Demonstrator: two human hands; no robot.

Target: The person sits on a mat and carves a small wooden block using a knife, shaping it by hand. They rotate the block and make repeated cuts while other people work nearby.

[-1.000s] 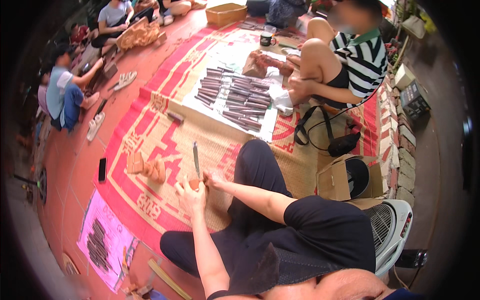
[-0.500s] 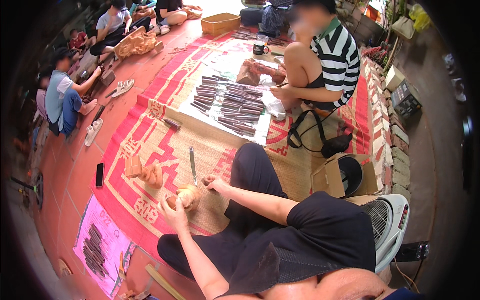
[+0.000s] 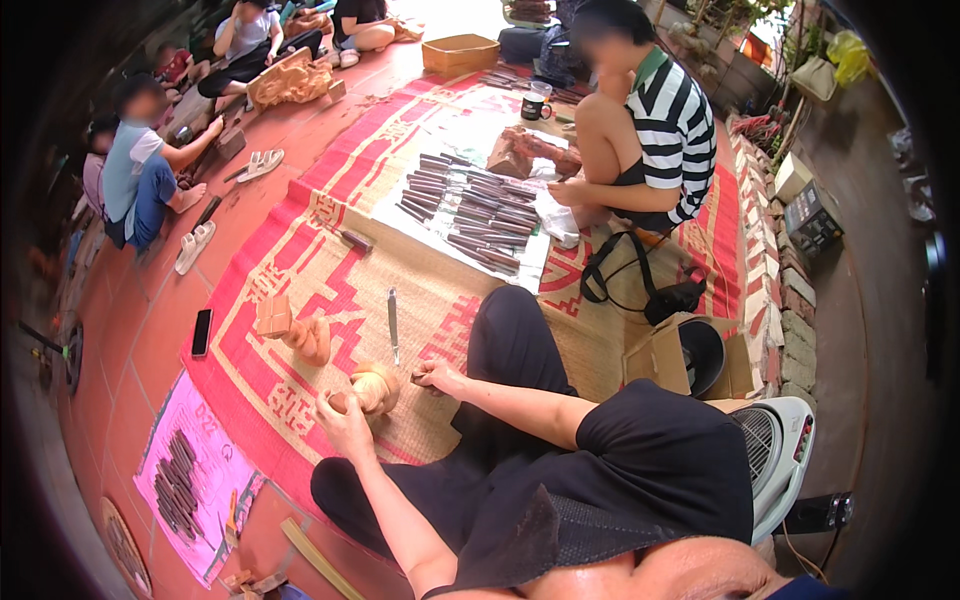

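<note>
My left hand is closed around the near end of a pale carved wooden piece, rounded and light yellow, resting on the mat. To its right, my right hand pinches a small dark brown piece, too small to name; it is apart from the carving. Between and beyond the hands lies a slim metal tool with a narrow tip. A second wooden carving with a squared block end lies beyond my left hand.
Rows of dark-handled carving tools cover a white sheet ahead. More lie on a pink sheet at left, near a phone. A person in a striped shirt squats at far right. A cardboard box and a fan stand right.
The view has shifted slightly. My right hand has drawn a little nearer to me with the small brown piece; my left hand keeps its hold on the carving.
</note>
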